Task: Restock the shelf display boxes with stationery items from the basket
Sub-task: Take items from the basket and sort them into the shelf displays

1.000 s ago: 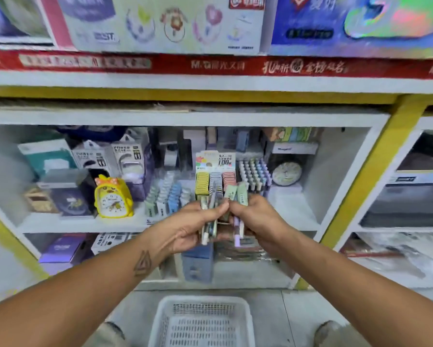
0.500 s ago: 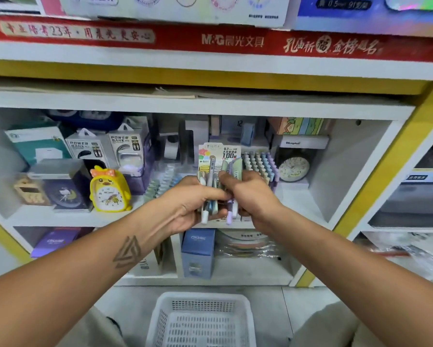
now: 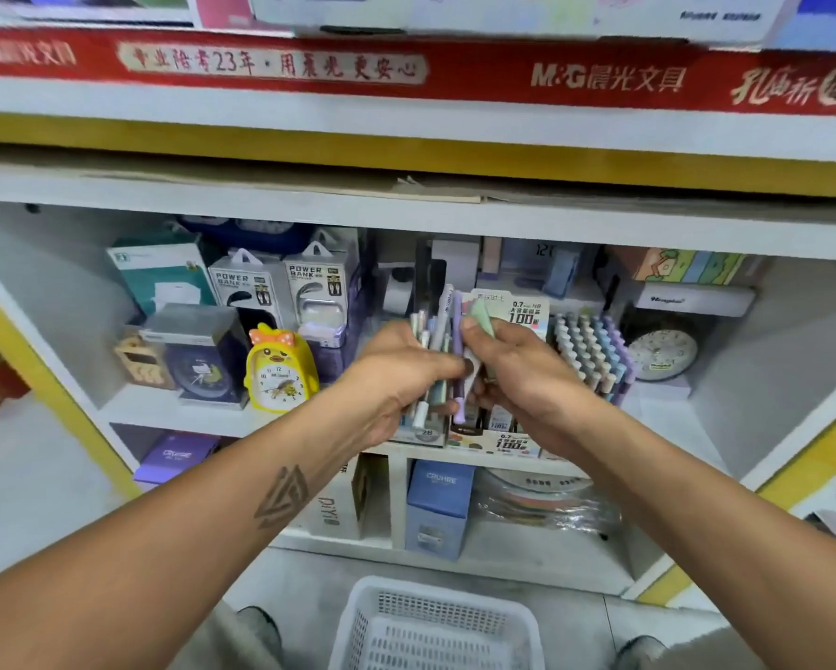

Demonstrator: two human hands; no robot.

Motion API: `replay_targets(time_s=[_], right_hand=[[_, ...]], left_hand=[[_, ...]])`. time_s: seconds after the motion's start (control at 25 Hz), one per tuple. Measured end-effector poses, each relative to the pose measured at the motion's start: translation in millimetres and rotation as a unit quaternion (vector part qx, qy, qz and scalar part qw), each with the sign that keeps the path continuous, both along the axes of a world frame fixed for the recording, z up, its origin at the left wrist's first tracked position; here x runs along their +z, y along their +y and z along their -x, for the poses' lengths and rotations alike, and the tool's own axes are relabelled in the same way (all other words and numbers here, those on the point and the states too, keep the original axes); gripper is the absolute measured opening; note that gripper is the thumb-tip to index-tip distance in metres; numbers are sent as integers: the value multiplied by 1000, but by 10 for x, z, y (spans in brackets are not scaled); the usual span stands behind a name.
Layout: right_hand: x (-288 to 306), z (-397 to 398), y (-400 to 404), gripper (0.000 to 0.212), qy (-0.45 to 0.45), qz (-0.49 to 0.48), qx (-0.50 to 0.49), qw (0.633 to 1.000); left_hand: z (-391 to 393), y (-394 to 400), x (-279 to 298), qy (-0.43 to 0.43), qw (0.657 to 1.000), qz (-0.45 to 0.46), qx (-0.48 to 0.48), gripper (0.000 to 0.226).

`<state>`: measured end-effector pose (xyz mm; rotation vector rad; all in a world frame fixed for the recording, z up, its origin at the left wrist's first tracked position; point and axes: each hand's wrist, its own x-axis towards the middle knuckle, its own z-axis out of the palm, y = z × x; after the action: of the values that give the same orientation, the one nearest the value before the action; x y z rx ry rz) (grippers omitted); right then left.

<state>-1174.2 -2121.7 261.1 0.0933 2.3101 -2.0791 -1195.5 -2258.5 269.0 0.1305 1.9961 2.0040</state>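
- Presently, the left hand [image 3: 396, 379] grips a bundle of pastel pens [image 3: 438, 340] upright, fingers curled round the barrels; caps show above the fist, tips below.
- The right hand [image 3: 517, 374] pinches a pale green item [image 3: 481, 317] at the top of that bundle, thumb and fingers closed on it. Whether it is a pen cap or a separate piece cannot be told.
- Change noted: over the last second both hands have risen and moved in toward the shelf, and now sit directly before the display boxes [image 3: 503, 440] at the front edge of the middle shelf [image 3: 174, 408]. A second ago the bundle hung lower, clear of the boxes.
- Judgement: the person appears to be singling out one item from the bundle for insertion; nothing is seen entering a box yet.
- The filled pen rack [image 3: 590, 350] stands just right of the hands, toward the shelf's right end; a yellow duck clock [image 3: 280, 369] stands to the left.
- The white basket [image 3: 435, 626] sits on the floor below, near the lower edge of view; the visible part holds nothing.
- Risk: loose pens could slip from the left grip while the right hand pulls one free.
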Motion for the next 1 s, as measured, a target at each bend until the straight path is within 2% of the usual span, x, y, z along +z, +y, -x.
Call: replay_targets(time_s=[0.12, 0.2, 0.32, 0.4, 0.56, 0.84, 1.0], right_hand=[[61, 84, -77, 30, 7, 5, 2, 1000], [122, 148, -30, 30, 22, 33, -17, 999], [183, 224, 102, 26, 20, -6, -42, 999], [173, 257, 98, 21, 11, -21, -23, 999], [140, 315, -21, 10, 48, -76, -20, 996], [81, 460, -105, 9, 36, -61, 17, 997], [72, 545, -160, 10, 0, -26, 60, 998]], left_hand=[[37, -105, 77, 10, 1000, 8, 2, 21], [107, -223, 141, -5, 999, -1, 34, 37], [235, -498, 220, -18, 995, -36, 90, 55], [297, -634, 216, -9, 994, -26, 109, 61], [382, -754, 165, -15, 991, -21, 130, 64], [474, -931, 128, -27, 988, -39, 147, 64], [540, -1062, 119, -40, 983, -37, 173, 60]])
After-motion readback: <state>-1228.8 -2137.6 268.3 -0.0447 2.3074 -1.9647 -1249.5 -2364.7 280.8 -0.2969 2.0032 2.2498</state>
